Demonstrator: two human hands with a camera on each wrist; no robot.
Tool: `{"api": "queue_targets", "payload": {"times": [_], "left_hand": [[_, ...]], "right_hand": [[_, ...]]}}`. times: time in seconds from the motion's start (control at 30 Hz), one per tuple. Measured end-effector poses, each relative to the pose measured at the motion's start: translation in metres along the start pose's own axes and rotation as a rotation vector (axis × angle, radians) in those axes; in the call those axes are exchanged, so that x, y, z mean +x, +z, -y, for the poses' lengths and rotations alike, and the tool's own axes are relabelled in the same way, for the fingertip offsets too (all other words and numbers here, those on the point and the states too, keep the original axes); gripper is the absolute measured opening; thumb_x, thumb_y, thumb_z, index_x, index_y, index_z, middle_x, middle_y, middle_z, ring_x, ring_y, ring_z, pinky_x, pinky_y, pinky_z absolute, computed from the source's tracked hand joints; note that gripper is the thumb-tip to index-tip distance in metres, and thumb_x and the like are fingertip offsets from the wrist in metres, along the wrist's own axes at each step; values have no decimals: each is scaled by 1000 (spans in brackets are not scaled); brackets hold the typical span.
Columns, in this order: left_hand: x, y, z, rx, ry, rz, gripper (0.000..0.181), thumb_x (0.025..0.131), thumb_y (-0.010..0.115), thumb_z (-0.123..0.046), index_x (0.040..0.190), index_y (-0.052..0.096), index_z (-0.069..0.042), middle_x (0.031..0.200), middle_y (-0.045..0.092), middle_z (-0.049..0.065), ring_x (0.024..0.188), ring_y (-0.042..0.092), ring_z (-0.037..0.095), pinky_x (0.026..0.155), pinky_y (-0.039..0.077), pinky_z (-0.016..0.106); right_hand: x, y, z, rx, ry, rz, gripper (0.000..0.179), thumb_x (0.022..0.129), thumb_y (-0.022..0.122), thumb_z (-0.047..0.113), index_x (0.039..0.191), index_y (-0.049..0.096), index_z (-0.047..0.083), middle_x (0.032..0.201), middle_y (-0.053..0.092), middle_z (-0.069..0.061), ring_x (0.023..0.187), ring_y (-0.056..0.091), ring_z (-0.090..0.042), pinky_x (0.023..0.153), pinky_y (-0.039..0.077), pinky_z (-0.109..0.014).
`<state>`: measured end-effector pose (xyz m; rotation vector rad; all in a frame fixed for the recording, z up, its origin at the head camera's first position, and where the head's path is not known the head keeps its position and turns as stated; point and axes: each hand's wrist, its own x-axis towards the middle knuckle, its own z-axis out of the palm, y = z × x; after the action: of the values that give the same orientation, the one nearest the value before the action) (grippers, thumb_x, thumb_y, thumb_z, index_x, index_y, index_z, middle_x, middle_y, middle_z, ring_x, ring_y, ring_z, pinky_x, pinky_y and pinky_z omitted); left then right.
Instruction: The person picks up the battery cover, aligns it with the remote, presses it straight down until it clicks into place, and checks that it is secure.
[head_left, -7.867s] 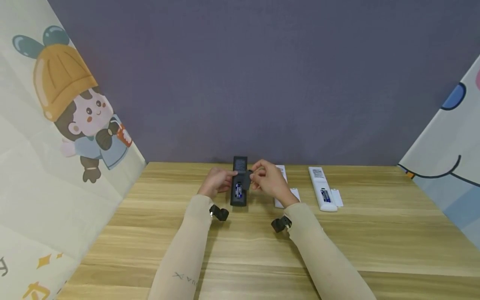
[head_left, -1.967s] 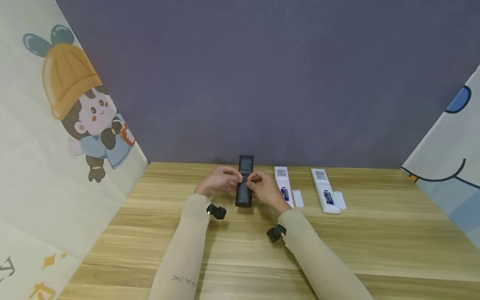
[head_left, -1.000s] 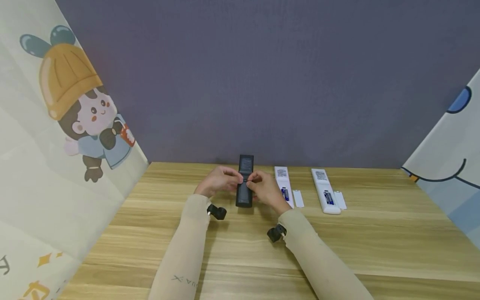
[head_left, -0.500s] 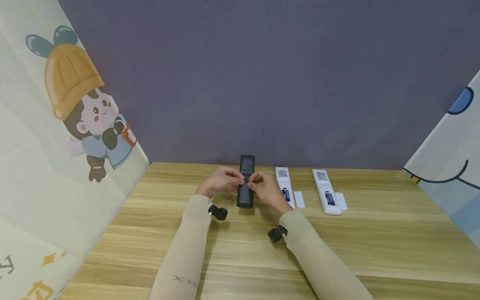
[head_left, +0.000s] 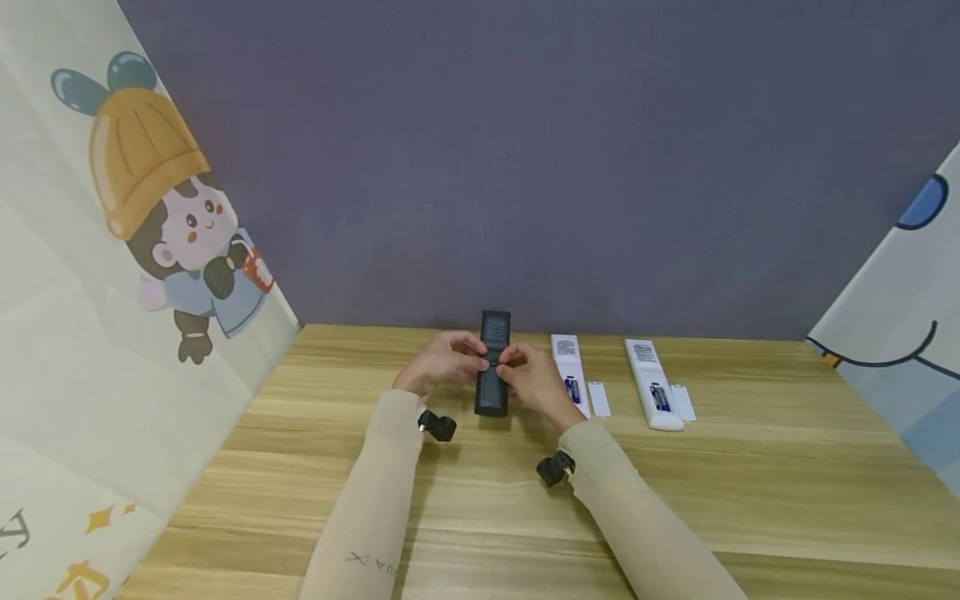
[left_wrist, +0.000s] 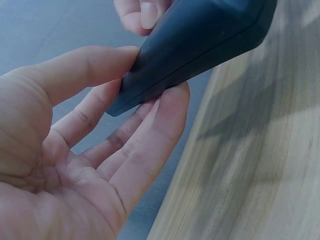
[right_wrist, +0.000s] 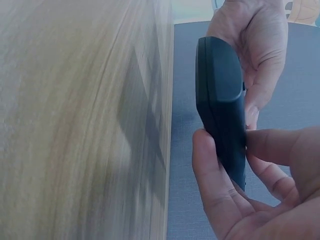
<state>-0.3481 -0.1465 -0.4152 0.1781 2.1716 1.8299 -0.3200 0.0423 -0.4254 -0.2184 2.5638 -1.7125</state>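
Observation:
A black remote control (head_left: pixel 492 398) is held up between both hands near the table's far edge, its back with a printed label facing the head camera. No batteries show on it; a closed back surface lies below the fingertips. My left hand (head_left: pixel 442 365) grips its left side, thumb on the back and fingers underneath, as the left wrist view shows on the dark casing of the remote (left_wrist: pixel 200 37). From the other side my right hand (head_left: pixel 534 379) pinches it, with thumb and a finger on opposite faces in the right wrist view.
To the right lie two white remotes, the nearer one (head_left: pixel 566 350) and the farther one (head_left: pixel 643 358), both face down with blue batteries exposed. Beside each rests a white battery cover (head_left: pixel 598 400). A grey-blue panel (head_left: pixel 480 167) rises behind the wooden table (head_left: pixel 480 500).
Earlier my right hand held the black battery cover beside the remote, whose batteries showed; now the compartment is covered. Over the last second the left fingers have shifted only slightly.

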Motion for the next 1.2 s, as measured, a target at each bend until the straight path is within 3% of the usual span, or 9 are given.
{"api": "queue_targets", "payload": {"times": [0.6, 0.87, 1.2], "left_hand": [[0, 0, -2, -34, -19, 17, 37, 89, 74, 4, 122, 61, -7, 104, 68, 13, 85, 72, 23, 87, 60, 52], [0, -1, -4, 19, -19, -3, 54, 89, 75, 3, 134, 54, -16, 104, 70, 15, 86, 72, 24, 93, 57, 58], [0, 1, -4, 17, -11, -26, 68, 88, 74, 6, 145, 45, -18, 105, 69, 17, 85, 72, 26, 92, 57, 58]], "right_hand": [[1, -1, -1, 13, 13, 15, 43, 96, 68, 7, 137, 56, 12, 121, 66, -25, 81, 73, -28, 64, 63, -44], [1, -2, -1, -5, 28, 38, 55, 99, 66, 11, 150, 47, 17, 125, 64, -24, 77, 74, -27, 65, 63, -41], [2, -1, -3, -11, 25, 44, 63, 100, 66, 11, 157, 39, 17, 128, 64, -25, 77, 75, -26, 65, 63, -40]]}}
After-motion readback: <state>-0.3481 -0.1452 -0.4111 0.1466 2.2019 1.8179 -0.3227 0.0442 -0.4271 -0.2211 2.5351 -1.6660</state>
